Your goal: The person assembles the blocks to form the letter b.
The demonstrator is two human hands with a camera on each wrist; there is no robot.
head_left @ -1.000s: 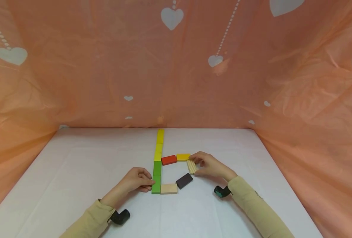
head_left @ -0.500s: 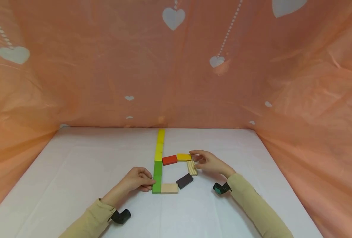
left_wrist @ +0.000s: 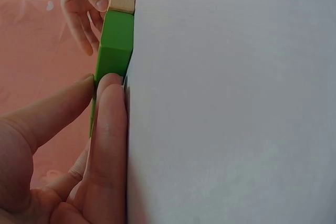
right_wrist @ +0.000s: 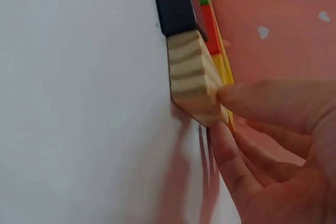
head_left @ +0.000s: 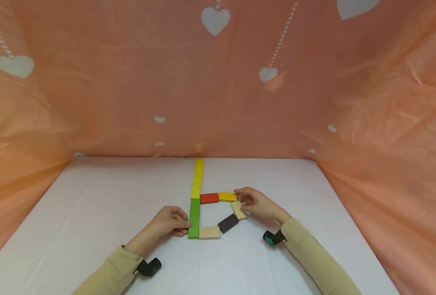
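Flat wooden blocks form a vertical column with a loop on its right. My left hand (head_left: 166,223) touches the left edge of the lower green block (head_left: 194,229), thumb tip at its upper edge and fingers along its side. With thumb and a finger, my right hand (head_left: 260,205) pinches one end of a striped wooden block (head_left: 238,210); in the right wrist view the striped block (right_wrist: 191,72) lies flat. Its other fingertips sit by the orange-yellow block (head_left: 227,196). The dark block (head_left: 228,223) touches the striped one's near end.
Two bright yellow blocks (head_left: 197,180) continue the column toward the back. A red block (head_left: 209,198) and a plain wooden block (head_left: 209,233) join the loop to it. The white table (head_left: 129,188) is enclosed by an orange curtain (head_left: 136,82) with hearts.
The striped block has turned slightly, its near end swinging right. The red and orange-yellow blocks have straightened a little. My right thumb has shifted along the striped block; my left hand stays put.
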